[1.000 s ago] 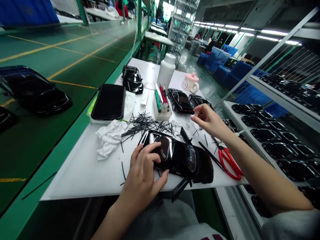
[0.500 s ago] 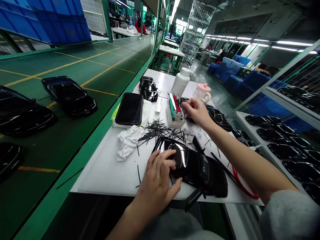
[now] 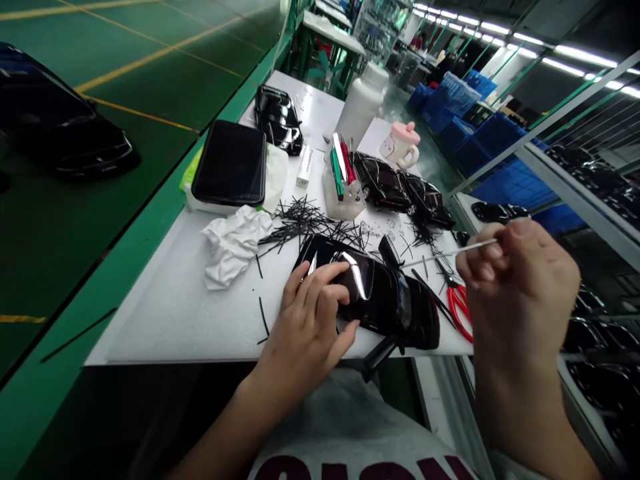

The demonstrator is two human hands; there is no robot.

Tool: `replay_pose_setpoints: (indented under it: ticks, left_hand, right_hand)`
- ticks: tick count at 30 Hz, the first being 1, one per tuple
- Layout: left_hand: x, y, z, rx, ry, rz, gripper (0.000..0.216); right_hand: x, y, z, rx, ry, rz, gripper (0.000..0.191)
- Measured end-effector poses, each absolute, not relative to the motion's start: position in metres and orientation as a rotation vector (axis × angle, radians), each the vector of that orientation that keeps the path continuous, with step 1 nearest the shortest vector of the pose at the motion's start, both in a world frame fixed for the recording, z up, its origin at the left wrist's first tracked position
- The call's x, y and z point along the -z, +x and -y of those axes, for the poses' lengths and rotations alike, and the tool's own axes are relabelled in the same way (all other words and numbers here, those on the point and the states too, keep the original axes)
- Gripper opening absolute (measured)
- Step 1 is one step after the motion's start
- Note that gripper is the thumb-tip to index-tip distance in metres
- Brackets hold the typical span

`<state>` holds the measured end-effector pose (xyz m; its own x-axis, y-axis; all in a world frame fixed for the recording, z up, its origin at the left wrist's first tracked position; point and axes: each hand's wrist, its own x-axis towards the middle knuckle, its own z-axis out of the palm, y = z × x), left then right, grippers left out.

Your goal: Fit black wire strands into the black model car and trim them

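Observation:
A glossy black model car [image 3: 380, 300] lies on the white table [image 3: 165, 313] in front of me, one door hanging open at its near side. My left hand [image 3: 313, 327] rests on the car's front end, fingers spread over it. My right hand [image 3: 517, 283] is raised to the right of the car and pinches a thin white stick [image 3: 440, 254] that points left toward the car. Red-handled scissors [image 3: 457, 303] lie just right of the car.
Several thin black strips [image 3: 305, 227] are scattered behind the car, next to a crumpled white cloth [image 3: 233, 243]. Further back stand a tool holder [image 3: 343, 183], white bottle [image 3: 363, 100], pink-lidded cup [image 3: 403, 143] and more black cars [image 3: 400, 190]. A green conveyor [image 3: 100, 133] runs left; racks of black parts stand right.
My right hand has pulled back from the tool holder toward me, now holding a thin white stick. My left hand stays on the car. The view has tilted down.

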<state>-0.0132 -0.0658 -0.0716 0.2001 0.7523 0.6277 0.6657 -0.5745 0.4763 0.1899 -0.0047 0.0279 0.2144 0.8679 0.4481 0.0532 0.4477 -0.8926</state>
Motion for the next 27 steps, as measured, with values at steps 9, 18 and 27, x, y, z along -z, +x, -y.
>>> replay_pose_setpoints:
  ticks: [9, 18, 27]
  left_hand:
    - [0.071, -0.012, 0.065, -1.304, 2.367, -1.394, 0.024]
    - [0.072, -0.012, 0.064, -1.310, 2.374, -1.389, 0.029]
    - [0.071, -0.012, 0.064, -1.299, 2.370, -1.398, 0.031]
  right_hand:
    - [0.011, 0.180, 0.078, -0.621, -1.115, 1.120, 0.023]
    - [0.036, 0.181, 0.084, -0.406, -1.118, 1.275, 0.021]
    - [0.042, 0.182, 0.086, -0.213, -1.108, 1.471, 0.017]
